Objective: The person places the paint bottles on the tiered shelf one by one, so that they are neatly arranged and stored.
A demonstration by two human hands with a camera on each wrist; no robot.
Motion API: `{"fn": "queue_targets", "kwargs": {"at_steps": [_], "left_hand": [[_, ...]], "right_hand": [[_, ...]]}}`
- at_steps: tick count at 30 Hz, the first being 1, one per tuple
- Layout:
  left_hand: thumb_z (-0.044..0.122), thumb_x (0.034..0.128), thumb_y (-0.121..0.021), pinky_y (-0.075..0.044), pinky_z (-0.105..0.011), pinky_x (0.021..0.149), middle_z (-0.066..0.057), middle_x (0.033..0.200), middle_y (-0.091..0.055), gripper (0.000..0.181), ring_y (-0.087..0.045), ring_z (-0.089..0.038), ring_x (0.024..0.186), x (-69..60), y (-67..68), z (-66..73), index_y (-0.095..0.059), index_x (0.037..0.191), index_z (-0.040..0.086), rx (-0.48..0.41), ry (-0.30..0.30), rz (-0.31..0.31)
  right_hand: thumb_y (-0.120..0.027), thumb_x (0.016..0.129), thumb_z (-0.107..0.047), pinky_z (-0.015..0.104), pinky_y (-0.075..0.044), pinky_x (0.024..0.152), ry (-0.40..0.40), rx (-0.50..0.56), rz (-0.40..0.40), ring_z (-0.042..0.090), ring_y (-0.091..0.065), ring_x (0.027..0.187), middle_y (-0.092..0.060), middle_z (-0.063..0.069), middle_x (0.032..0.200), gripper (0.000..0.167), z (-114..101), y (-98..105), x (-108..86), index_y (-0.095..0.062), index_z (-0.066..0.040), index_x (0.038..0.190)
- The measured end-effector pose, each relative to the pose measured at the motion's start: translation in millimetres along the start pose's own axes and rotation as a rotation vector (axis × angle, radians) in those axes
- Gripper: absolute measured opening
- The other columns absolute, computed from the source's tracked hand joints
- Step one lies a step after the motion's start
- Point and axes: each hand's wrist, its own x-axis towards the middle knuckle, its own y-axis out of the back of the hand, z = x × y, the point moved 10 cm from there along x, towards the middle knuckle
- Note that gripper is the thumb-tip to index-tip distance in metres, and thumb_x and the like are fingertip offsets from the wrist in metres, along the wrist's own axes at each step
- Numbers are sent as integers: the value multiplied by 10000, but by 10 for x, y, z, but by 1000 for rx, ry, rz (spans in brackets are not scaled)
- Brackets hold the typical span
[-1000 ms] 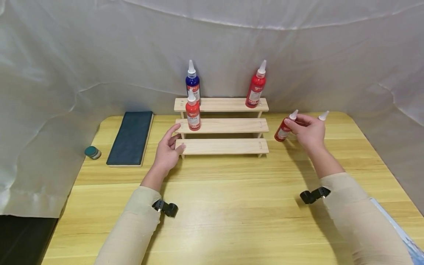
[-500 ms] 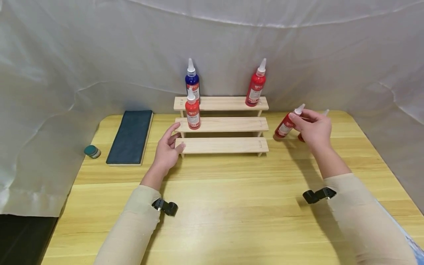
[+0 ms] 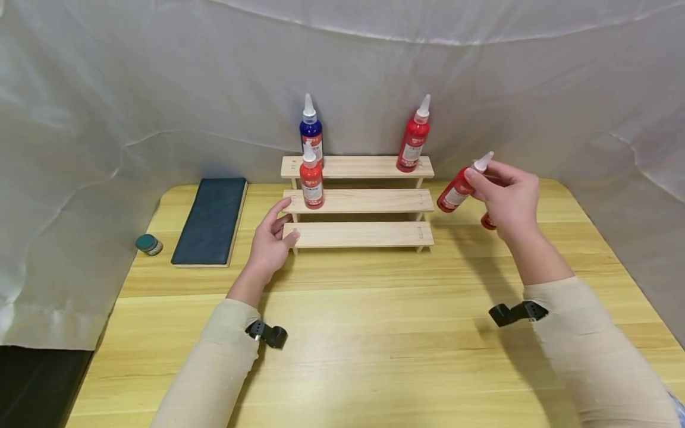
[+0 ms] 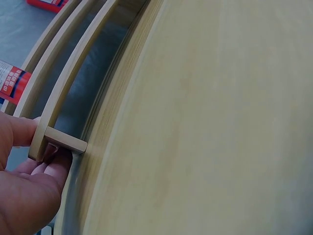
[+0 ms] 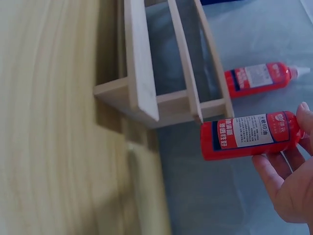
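A three-step wooden display rack (image 3: 358,235) stands at the back of the table. At its left end my left hand (image 3: 270,244) grips the lowest step, thumb on top and fingers curled beneath, as the left wrist view shows. My right hand (image 3: 511,196) pinches a red squeeze bottle (image 3: 456,191) near its white nozzle, tilted and raised beside the rack's right end. On the top step stand a blue bottle (image 3: 311,132) at left and a second red bottle (image 3: 413,142) at right. A third red bottle (image 3: 313,185) is upright on the middle step's left.
Another red bottle (image 3: 487,221) stands on the table, mostly hidden behind my right hand. Left of the rack lie a dark notebook (image 3: 210,222) and a small green-lidded jar (image 3: 149,244). A grey cloth (image 3: 364,71) hangs behind the table.
My right hand has lifted the red bottle off the table, moving slightly up and tilting it more. The left hand stays on the rack.
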Motion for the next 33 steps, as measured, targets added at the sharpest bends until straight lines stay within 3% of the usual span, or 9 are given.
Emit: {"fn": "queue_targets", "kwargs": {"at_steps": [8,15,28,33], "left_hand": [[-100,925,-626,-292,-353,1134,-80,1512,-431,711,-446,-198,1347,4,3,-5,-466,1500,287,-9,0,-4],[-87,933,-624,-258,-348,1148,-67,1521,-418,707,-435,-186,1355,-1,-1,-2,-461,1503,299,-2,2,-8],[-82,936,-626,-250,-349,1152,-43,1532,-403,706,-431,-181,1358,0,-12,-18,-457,1505,301,-4,4,-11],[-78,938,-627,-245,-358,1155,-45,1538,-395,711,-428,-187,1363,-1,-26,-20,-448,1512,301,-8,8,-15]], "right_hand": [[-883,760,-216,249,-563,717,-8,-19,-34,195,-667,954,-703,92,1038,404,-154,-204,-26,-779,-94,1132],[-859,794,-184,257,-570,726,15,-9,-92,200,-655,960,-705,87,1035,417,-215,-447,-13,-751,-39,1170],[-838,827,-208,235,-564,750,42,-106,-152,194,-636,954,-699,76,1060,453,-193,-752,11,-719,-21,1223],[-830,835,-221,247,-562,773,26,-127,-166,218,-627,988,-687,94,1107,432,-169,-812,5,-730,-68,1227]]}}
